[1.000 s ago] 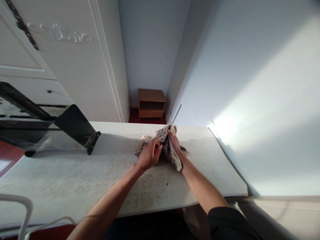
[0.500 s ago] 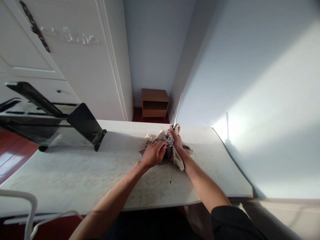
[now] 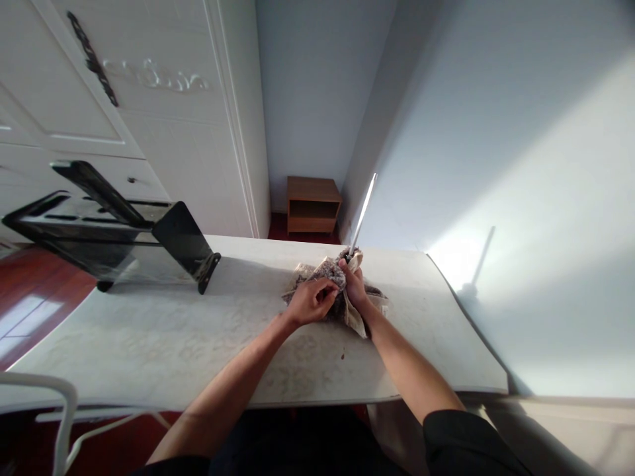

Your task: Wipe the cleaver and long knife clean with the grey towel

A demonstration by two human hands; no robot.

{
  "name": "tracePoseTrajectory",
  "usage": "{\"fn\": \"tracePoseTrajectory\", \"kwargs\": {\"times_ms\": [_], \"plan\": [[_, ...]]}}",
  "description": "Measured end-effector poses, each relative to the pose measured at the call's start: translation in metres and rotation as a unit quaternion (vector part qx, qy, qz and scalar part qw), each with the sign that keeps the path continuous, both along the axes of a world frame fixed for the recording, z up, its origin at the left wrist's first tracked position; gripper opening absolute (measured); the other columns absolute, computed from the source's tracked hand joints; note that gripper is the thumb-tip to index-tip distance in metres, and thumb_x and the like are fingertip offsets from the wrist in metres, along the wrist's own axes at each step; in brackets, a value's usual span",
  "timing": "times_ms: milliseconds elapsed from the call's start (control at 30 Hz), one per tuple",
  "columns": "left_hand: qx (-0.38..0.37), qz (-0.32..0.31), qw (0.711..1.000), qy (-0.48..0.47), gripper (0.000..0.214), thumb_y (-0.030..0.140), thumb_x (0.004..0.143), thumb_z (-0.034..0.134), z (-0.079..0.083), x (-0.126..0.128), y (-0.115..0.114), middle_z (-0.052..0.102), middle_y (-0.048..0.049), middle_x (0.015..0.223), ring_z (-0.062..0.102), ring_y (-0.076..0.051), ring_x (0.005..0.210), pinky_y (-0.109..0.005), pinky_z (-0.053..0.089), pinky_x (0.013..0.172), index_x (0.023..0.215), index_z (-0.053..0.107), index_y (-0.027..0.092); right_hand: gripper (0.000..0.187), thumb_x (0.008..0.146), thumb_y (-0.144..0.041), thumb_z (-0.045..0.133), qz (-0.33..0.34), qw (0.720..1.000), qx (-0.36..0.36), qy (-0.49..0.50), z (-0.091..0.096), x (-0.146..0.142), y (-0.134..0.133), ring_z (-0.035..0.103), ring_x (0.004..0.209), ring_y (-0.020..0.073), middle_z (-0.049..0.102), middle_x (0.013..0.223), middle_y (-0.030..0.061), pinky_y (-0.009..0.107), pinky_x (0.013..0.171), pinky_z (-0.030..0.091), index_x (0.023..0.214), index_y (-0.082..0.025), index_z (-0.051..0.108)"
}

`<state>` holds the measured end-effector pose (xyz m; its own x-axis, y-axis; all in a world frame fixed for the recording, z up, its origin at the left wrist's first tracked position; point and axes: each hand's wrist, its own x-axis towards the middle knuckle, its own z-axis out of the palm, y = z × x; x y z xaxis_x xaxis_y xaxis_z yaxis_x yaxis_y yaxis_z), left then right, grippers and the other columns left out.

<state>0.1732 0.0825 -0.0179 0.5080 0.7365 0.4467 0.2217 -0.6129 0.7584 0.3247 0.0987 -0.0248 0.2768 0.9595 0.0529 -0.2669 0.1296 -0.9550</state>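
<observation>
A crumpled patterned cloth [image 3: 322,281] lies on the white table [image 3: 149,337] near its far right part. My left hand [image 3: 310,303] is closed, pinching the cloth from the left. My right hand [image 3: 354,283] is closed around the cloth-wrapped lower end of a thin shiny metal blade [image 3: 363,210]. The blade points up and away, leaning slightly right, and its handle is hidden by the cloth and my fingers. It casts a shadow on the sunlit wall at the right.
A black holder with a glass panel [image 3: 106,231] stands at the table's far left. A small wooden cabinet [image 3: 312,205] sits on the floor beyond, beside a white door [image 3: 163,132]. A white chair frame [image 3: 49,410] is at the bottom left.
The blade has come further out of the cloth and stands more upright and longer than before. Both hands stay on the cloth. The view has shifted slightly.
</observation>
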Motion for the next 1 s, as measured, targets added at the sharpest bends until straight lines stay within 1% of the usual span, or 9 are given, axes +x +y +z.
{"fn": "tracePoseTrajectory", "kwargs": {"times_ms": [200, 300, 433, 533, 633, 700, 800, 900, 1000], "plan": [[-0.023, 0.003, 1.000, -0.012, 0.010, 0.025, 0.085, 0.052, 0.001, -0.002, 0.002, 0.054, 0.0013, 0.063, 0.044, -0.010, 0.052, -0.023, 0.034, 0.052, 0.083, 0.058, 0.017, 0.043, 0.060, -0.059, 0.076, 0.012, 0.999, 0.024, -0.025, -0.003, 0.001, -0.006, 0.050, 0.055, 0.0116, 0.058, 0.060, -0.0023, 0.026, 0.054, 0.042, 0.067, -0.020, 0.060], [-0.026, 0.004, 0.999, -0.021, 0.009, 0.024, 0.084, 0.051, 0.000, -0.002, 0.004, 0.052, 0.0013, 0.064, 0.044, -0.010, 0.054, -0.023, 0.034, 0.052, 0.081, 0.056, 0.018, 0.044, 0.059, -0.060, 0.076, 0.015, 0.999, 0.033, -0.028, -0.002, 0.002, -0.007, 0.050, 0.055, 0.0118, 0.058, 0.060, -0.0021, 0.026, 0.055, 0.042, 0.067, -0.020, 0.061], [-0.033, 0.002, 0.999, -0.028, 0.011, 0.027, 0.084, 0.053, 0.001, -0.003, 0.004, 0.050, 0.0020, 0.063, 0.043, -0.010, 0.054, -0.022, 0.034, 0.051, 0.077, 0.052, 0.018, 0.040, 0.059, -0.055, 0.079, 0.009, 0.998, 0.041, -0.039, 0.001, 0.003, -0.009, 0.051, 0.056, 0.0122, 0.059, 0.061, -0.0015, 0.026, 0.055, 0.043, 0.066, -0.020, 0.061], [-0.030, -0.002, 0.999, -0.024, 0.016, 0.032, 0.082, 0.058, 0.003, -0.003, 0.004, 0.050, 0.0021, 0.065, 0.043, -0.010, 0.054, -0.022, 0.034, 0.051, 0.078, 0.050, 0.018, 0.036, 0.060, -0.050, 0.079, 0.011, 0.997, 0.045, -0.067, 0.005, 0.005, -0.010, 0.053, 0.057, 0.0131, 0.061, 0.063, -0.0008, 0.027, 0.055, 0.044, 0.067, -0.020, 0.062], [-0.015, 0.027, 0.999, -0.014, 0.025, 0.039, 0.079, 0.063, 0.004, -0.003, 0.002, 0.050, 0.0024, 0.066, 0.043, -0.010, 0.055, -0.023, 0.034, 0.052, 0.077, 0.048, 0.019, 0.032, 0.060, -0.046, 0.080, 0.011, 0.994, 0.054, -0.098, 0.007, 0.007, -0.009, 0.053, 0.058, 0.0132, 0.062, 0.063, -0.0011, 0.027, 0.056, 0.045, 0.067, -0.019, 0.063], [-0.019, 0.054, 0.998, 0.001, 0.029, 0.043, 0.078, 0.065, 0.004, -0.001, 0.001, 0.050, 0.0026, 0.065, 0.044, -0.011, 0.055, -0.023, 0.034, 0.051, 0.078, 0.048, 0.019, 0.031, 0.061, -0.044, 0.081, 0.010, 0.991, 0.060, -0.116, 0.007, 0.008, -0.009, 0.053, 0.058, 0.0128, 0.061, 0.063, -0.0017, 0.028, 0.057, 0.046, 0.068, -0.020, 0.063], [-0.023, 0.100, 0.994, 0.027, 0.033, 0.047, 0.077, 0.066, 0.002, 0.002, 0.000, 0.054, 0.0018, 0.067, 0.047, -0.012, 0.056, -0.024, 0.034, 0.052, 0.084, 0.051, 0.019, 0.030, 0.063, -0.042, 0.080, 0.014, 0.989, 0.069, -0.128, 0.006, 0.007, -0.012, 0.052, 0.058, 0.0123, 0.060, 0.064, -0.0021, 0.028, 0.057, 0.046, 0.068, -0.020, 0.061], [-0.013, 0.138, 0.989, 0.046, 0.038, 0.050, 0.075, 0.067, 0.001, 0.004, -0.002, 0.057, 0.0001, 0.072, 0.052, -0.016, 0.063, -0.026, 0.037, 0.056, 0.092, 0.053, 0.019, 0.031, 0.067, -0.044, 0.078, 0.007, 0.987, 0.089, -0.136, 0.005, 0.004, -0.015, 0.051, 0.059, 0.0122, 0.059, 0.065, -0.0017, 0.027, 0.055, 0.044, 0.070, -0.020, 0.060], [-0.011, 0.152, 0.987, 0.046, 0.041, 0.051, 0.076, 0.067, 0.000, 0.005, -0.002, 0.060, -0.0024, 0.082, 0.056, -0.019, 0.073, -0.028, 0.041, 0.063, 0.097, 0.051, 0.019, 0.035, 0.068, -0.050, 0.075, -0.008, 0.983, 0.104, -0.152, 0.004, 0.002, -0.017, 0.049, 0.060, 0.0125, 0.056, 0.065, -0.0014, 0.026, 0.054, 0.043, 0.071, -0.020, 0.058]]}}
